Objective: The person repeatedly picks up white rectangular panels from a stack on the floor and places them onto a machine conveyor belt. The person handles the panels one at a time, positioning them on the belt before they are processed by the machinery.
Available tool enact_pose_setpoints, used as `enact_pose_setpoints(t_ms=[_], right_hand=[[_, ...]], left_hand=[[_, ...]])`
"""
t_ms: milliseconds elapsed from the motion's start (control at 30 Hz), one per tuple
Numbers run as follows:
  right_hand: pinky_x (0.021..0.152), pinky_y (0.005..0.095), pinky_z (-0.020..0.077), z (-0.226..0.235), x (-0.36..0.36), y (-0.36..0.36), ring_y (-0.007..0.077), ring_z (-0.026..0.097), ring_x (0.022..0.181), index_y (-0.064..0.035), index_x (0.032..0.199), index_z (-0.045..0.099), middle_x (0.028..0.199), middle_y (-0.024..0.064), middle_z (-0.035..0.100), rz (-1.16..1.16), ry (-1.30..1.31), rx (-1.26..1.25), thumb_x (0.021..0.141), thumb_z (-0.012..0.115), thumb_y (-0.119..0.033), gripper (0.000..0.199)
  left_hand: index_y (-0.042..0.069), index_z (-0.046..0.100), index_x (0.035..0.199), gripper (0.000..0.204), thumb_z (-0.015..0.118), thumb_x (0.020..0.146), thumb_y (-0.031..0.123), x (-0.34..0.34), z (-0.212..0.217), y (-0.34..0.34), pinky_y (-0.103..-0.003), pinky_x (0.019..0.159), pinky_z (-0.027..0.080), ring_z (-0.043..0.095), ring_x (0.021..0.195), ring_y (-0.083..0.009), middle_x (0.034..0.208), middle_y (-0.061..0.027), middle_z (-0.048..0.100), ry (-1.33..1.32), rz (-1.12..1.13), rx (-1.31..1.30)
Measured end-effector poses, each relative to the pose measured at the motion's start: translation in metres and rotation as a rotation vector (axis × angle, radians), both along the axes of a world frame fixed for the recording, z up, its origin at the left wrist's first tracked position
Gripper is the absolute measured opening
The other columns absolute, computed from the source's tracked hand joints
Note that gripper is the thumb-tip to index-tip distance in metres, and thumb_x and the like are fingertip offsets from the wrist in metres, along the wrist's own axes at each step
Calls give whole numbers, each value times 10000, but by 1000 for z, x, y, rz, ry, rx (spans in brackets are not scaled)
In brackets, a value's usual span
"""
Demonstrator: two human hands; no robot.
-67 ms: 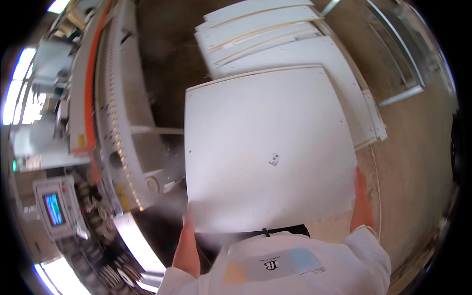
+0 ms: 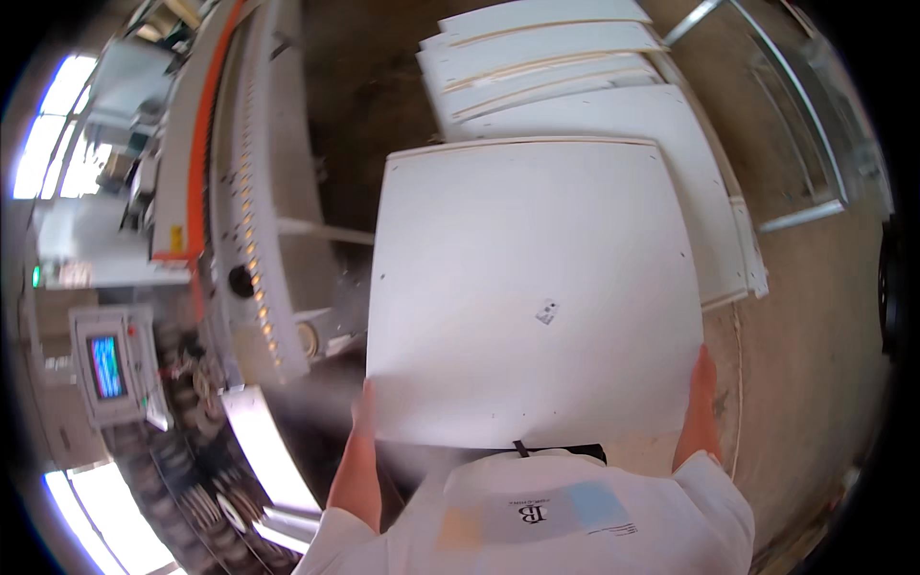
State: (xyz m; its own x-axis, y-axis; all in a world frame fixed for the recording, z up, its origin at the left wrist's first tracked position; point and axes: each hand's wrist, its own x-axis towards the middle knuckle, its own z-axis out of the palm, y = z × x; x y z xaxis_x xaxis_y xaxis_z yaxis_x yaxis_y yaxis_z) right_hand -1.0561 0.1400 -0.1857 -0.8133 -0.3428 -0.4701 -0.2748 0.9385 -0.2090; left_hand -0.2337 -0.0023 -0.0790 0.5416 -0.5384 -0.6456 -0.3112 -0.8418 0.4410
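Brown floor (image 2: 805, 316) extends along the right side of the work area, with a metal frame (image 2: 828, 163) standing at the upper right. On the left, a long machine (image 2: 292, 182) bears an orange strip (image 2: 208, 125) and a row of small yellow rounds (image 2: 251, 240). Near its closer end is a control box (image 2: 142, 359) with a lit screen (image 2: 105, 367).

White panel (image 2: 527, 220): located in front of the person's torso, broad face up, near edge beside the white shirt (image 2: 565, 537). Small marks lie close to its edges; a printed label (image 2: 547, 311) lies right of centre.

Left hand (image 2: 363, 412): grip on the panel's left edge, near corner. Right hand (image 2: 703, 383): grip on the right edge, near corner. Both have hold of the panel; most fingers are hidden, so finger opening cannot be told.

More white panels (image 2: 690, 125) lie in overlapping layers beyond. The held panel covers part of them in view; contact between them cannot be told.
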Motion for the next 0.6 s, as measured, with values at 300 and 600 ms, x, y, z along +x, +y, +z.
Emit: enact_pose_setpoints(t_ms=[300,600], right_hand=[[867,396,489,-45,71,34,252,639,1026,41,1148,667,1089,129,699,38,-278,-495,1022,418,-551,655],[952,411,483,57,199,-95,296,627,1114,65,1206,644,1196,189,679,-44,-483,-585,1008,456,-538,662]], left_hand=[[20,679,859,573,538,942,569,50,155,10,-355,689,461,593,700,-175,696,-78,617,-309,-48,-76],[90,612,717,446,607,970,458,157,144,140,-281,515,345,448,568,-69,630,59,503,-21,401,-385]])
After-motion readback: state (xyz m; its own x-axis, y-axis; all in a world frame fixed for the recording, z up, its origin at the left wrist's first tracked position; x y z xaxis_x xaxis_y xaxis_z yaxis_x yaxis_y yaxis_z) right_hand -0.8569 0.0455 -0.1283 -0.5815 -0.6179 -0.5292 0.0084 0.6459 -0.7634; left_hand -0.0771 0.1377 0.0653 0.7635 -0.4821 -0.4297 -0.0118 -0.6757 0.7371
